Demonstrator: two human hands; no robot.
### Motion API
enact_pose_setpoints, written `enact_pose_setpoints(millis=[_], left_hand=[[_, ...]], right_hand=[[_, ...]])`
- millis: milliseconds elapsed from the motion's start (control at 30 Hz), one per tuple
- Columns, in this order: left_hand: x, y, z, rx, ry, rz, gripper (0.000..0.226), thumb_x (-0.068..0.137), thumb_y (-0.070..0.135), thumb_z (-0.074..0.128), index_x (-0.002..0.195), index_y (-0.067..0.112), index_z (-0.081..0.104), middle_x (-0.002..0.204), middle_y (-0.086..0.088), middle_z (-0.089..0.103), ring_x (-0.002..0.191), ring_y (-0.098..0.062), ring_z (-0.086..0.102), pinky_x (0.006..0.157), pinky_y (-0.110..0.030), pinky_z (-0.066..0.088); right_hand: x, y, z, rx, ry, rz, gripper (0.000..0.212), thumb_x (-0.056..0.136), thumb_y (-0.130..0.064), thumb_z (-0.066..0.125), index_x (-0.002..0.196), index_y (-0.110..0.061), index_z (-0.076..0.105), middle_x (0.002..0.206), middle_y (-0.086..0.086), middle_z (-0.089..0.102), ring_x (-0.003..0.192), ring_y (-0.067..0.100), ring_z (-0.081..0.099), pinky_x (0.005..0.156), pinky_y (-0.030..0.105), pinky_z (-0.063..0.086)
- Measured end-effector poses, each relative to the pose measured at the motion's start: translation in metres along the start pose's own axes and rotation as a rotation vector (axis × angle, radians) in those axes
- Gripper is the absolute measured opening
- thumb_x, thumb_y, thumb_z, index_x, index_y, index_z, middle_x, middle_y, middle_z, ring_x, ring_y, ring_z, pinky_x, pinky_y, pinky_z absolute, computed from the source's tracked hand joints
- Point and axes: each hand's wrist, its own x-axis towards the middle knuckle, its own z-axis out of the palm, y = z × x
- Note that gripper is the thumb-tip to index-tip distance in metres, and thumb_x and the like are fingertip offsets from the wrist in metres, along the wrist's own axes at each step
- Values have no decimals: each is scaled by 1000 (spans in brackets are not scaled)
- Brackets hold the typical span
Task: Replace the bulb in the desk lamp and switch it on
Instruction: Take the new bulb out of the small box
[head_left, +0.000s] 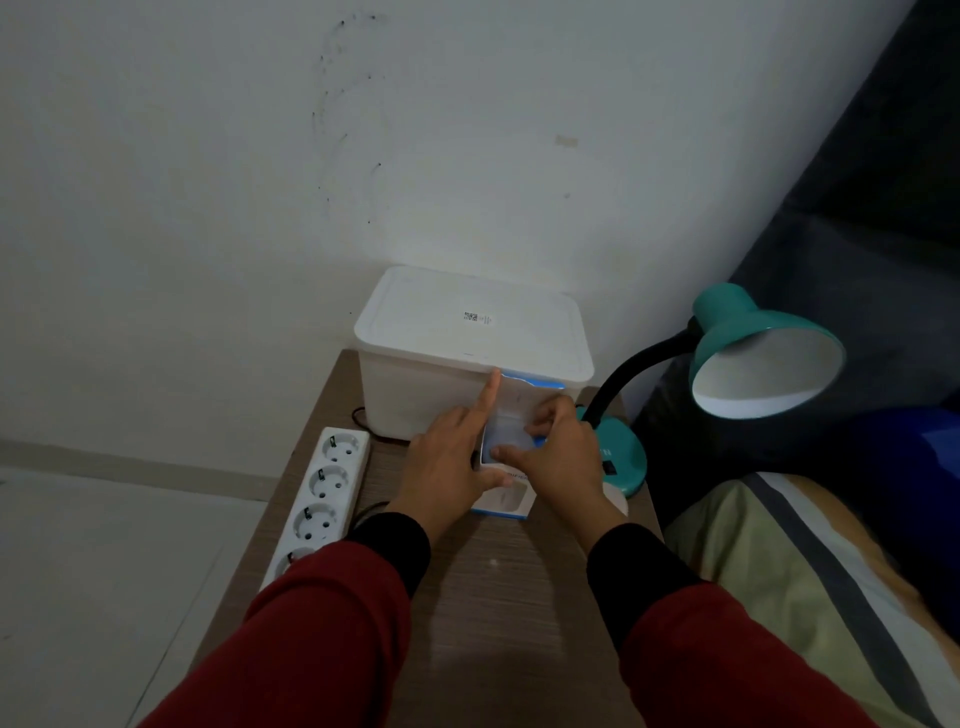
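A white and blue bulb box (506, 496) stands on the wooden table (498, 582), its top flap lifted against the white plastic container. My left hand (451, 467) grips the box's left side with its index finger stretched up along the flap. My right hand (558, 457) grips the box's right side, thumb across the opening. The teal desk lamp (763, 353) stands to the right, unlit, its black gooseneck rising from a teal base (623, 460). The inside of the shade shows white; I cannot tell if a bulb sits in it. A white rounded object peeks out under my right wrist.
A lidded white plastic container (467, 338) stands at the back of the table against the wall. A white power strip (319, 493) lies along the left edge, black cords beside it. A dark sofa (857, 208) and striped bedding (810, 582) are on the right.
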Motion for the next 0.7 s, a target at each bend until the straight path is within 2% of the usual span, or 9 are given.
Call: enact_pose_setpoints(millis=[133,233,333,433,467,533,600,700], left_hand=[[-1,2,1,21,12,-6,118,69,50,73,132,50,-26,124,5,53,115,-14,49,96,-40,46],[-1,5,2,17,17,-16,118,70,48,74,131,50,-27,126,5,52,117,-14,48,97,-42,45],[-2,7,2,18,20,-23,119,70,46,75,132,49,-26,125,4,53,117,-15,48,96,-42,46],[-4,8,1,20,20,-31,121,70,45,76,132,49,-28,127,4,52,117,-15,48,94,-43,47],[-5,10,1,22,22,-30,121,70,45,75,133,49,-28,128,3,52,117,-16,48,94,-43,47],[-6,13,0,24,23,-35,121,71,44,75,135,45,-27,129,1,52,118,-17,48,94,-43,48],[-7,17,0,31,23,-48,121,71,43,75,140,40,-24,129,0,52,118,-18,48,95,-43,47],[-10,21,1,63,35,-75,124,70,41,77,137,40,-28,127,-1,52,116,-20,49,94,-43,48]], right_hand=[[-10,0,-9,176,75,-25,60,63,-28,85,108,-15,48,100,-4,57,92,9,54,73,21,45],[-16,-1,-18,267,78,-77,56,65,-24,85,105,-19,46,100,-6,55,91,8,55,67,9,41],[-20,-1,-20,301,72,-124,54,66,-23,84,107,-22,48,106,-6,54,94,11,58,73,17,50],[-26,3,-23,244,96,-187,57,69,-24,81,118,-23,52,110,-6,50,96,8,52,71,7,43],[-28,6,-24,236,91,-202,59,70,-24,80,123,-25,52,111,-6,48,98,7,50,74,8,43],[-34,13,-27,229,52,-213,62,74,-26,76,131,-31,50,118,-4,49,105,5,47,85,21,50],[-41,18,-32,209,17,-213,60,79,-30,71,134,-36,47,126,0,51,108,6,45,92,32,51],[-49,21,-43,271,8,-173,53,84,-30,65,132,-42,47,126,1,49,109,10,50,89,22,48]])
